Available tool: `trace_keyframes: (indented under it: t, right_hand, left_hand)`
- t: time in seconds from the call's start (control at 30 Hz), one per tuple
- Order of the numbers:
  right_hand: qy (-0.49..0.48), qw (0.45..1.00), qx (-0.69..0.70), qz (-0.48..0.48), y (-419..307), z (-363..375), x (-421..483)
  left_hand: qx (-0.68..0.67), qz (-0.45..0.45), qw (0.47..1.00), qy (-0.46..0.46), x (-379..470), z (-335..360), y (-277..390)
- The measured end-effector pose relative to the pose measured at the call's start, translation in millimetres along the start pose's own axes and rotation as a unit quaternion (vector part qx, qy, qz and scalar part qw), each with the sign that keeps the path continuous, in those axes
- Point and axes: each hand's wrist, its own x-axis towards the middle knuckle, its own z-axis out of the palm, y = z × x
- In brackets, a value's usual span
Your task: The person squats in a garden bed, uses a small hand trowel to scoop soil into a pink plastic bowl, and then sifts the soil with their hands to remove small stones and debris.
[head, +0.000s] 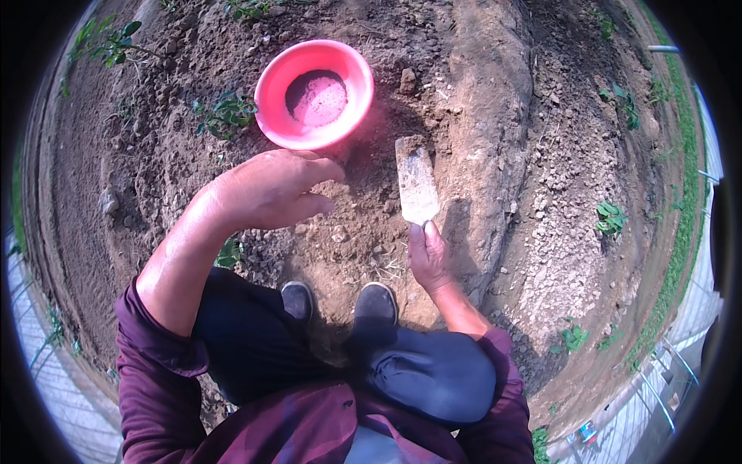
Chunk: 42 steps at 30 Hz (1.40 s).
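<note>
My left hand (278, 188) reaches in just below a pink plastic basin (269, 95), its thumb and fingers apart and nothing visible between them. From above, its knuckles meet the basin's near rim; whether they touch cannot be told. Dark granular material (301, 90) lies in the basin, covering part of the bottom. My right hand (429, 252) grips a flat-bladed hand trowel (418, 185) at its neck. Soil clings to the worn blade, which points away from me over the loose earth. The trowel's handle is hidden inside the fist.
A leafy seedling (226, 115) grows left of the basin, and another (231, 253) beside my left knee. On the right runs a smooth soil ridge (487, 127), with more seedlings (610, 218) beyond it. My shoes (375, 304) stand on bare soil. A stone (108, 201) lies at left.
</note>
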Motion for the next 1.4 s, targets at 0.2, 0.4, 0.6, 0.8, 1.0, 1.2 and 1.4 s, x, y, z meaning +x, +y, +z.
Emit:
trace_keyframes:
  t: [0.2, 0.4, 0.6, 0.8, 1.0, 1.2, 1.4]
  right_hand:
    - [-0.103, 0.969, 0.031, 0.221, 47, -1, -38]
    - [-0.002, 0.970, -0.241, -0.032, 37, -11, -41]
    - [-0.227, 0.928, -0.116, 0.271, -5, -40, -37]
    - [-0.141, 0.857, 0.321, 0.377, -13, -32, -31]
    - [-0.082, 0.951, 0.184, 0.234, -13, -17, -18]
    - [0.052, 0.994, -0.042, -0.085, -15, 11, 30]
    - [-0.166, 0.973, -0.151, 0.048, 8, 4, 20]
  left_hand:
    - [0.007, -0.023, 1.000, -0.021, -6, -7, 4]
    - [0.000, 0.007, 1.000, -0.001, 4, 2, -1]
    - [0.002, 0.016, 1.000, -0.016, 8, 2, 2]
    - [-0.020, 0.007, 1.000, -0.003, 8, -1, 3]
    - [0.010, 0.010, 1.000, 0.004, 4, 3, 1]
    - [-0.023, 0.018, 1.000, -0.007, 11, 1, 0]
    - [-0.003, -0.022, 0.999, -0.023, 0, 2, -5]
